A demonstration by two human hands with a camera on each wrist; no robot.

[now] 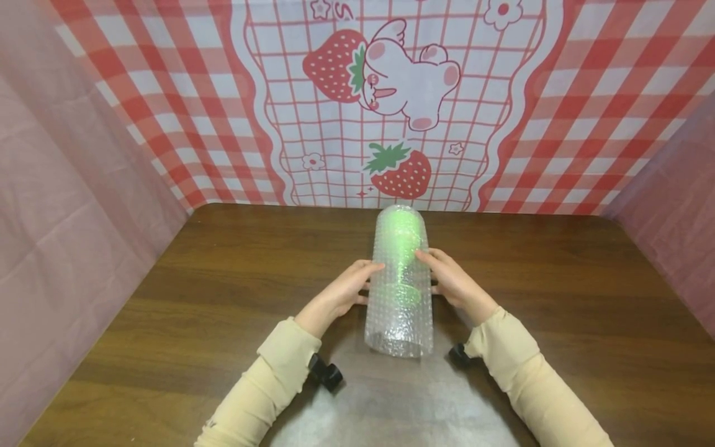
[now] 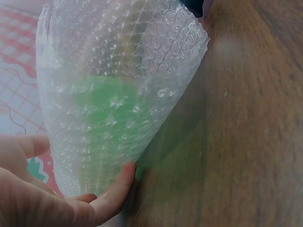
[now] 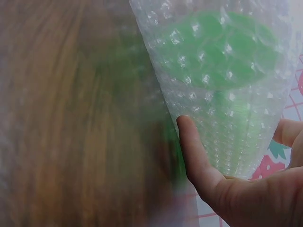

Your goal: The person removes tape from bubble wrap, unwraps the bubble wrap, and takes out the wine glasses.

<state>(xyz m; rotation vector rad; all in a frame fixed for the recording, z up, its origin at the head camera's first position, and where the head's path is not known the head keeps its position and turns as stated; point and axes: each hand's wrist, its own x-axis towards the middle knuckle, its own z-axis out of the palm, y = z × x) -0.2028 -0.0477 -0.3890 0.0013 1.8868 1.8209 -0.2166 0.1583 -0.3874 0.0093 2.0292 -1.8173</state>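
Head view first: the bubble wrap [image 1: 398,282] is taking centre frame, curving into a tube, and a green object [image 1: 403,231] is glowing through it, brightest towards the top. From the left, the left hand [image 1: 346,287] is cupping the tube, part-open; from the right, the right hand [image 1: 455,279] is matching it, both thumbs lying on the wrap. Down at the tube's lower end, the mouth is gaping over the wooden table [image 1: 195,310]. So the wrapping-round is looking done; closing that end is seeming to be what's left.

Over to the left wrist view: the left hand is filling the lower left, fingers and thumb curving round the wrap, whose loose edge is flaring open across the top.

And the right wrist view: in the lower right, the right hand is holding likewise, one finger running along the wrap's left edge. Whether the tube is touching the table, I'm not able to tell.
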